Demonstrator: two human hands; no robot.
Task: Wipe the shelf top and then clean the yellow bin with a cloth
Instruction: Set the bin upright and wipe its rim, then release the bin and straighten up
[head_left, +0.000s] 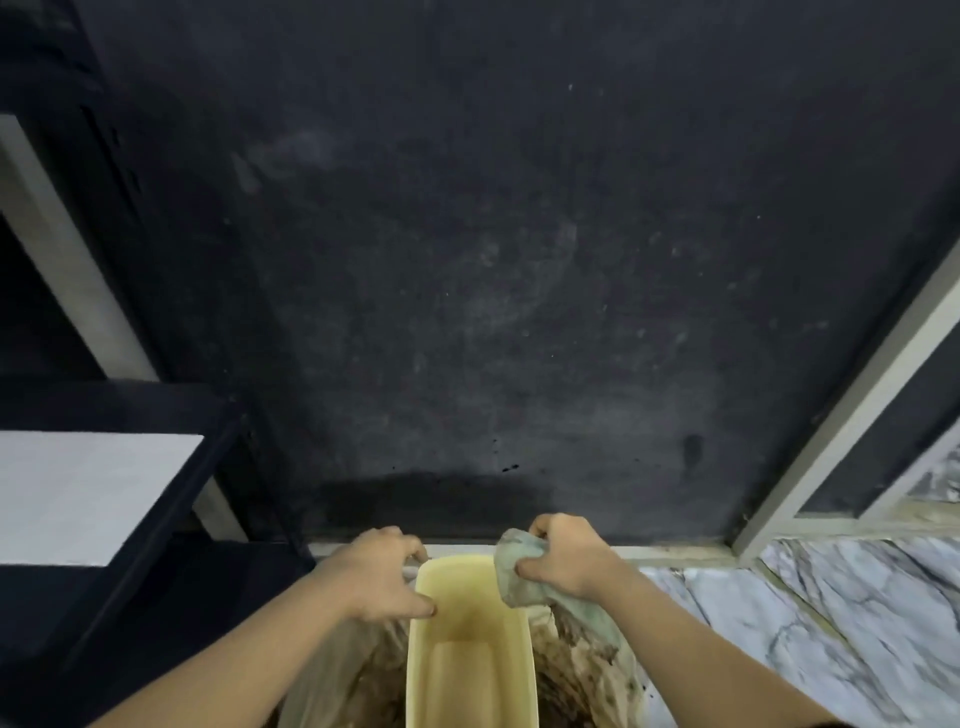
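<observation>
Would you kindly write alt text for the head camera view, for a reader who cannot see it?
A person's left hand grips the rim of an empty yellow bin while the right hand presses a crumpled greenish cloth against its opposite rim. Behind is a dark, dusty wall, with marble floor at right.

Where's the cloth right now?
In the head view, the cloth is bunched in the right hand, against the yellow bin's upper right rim.
</observation>
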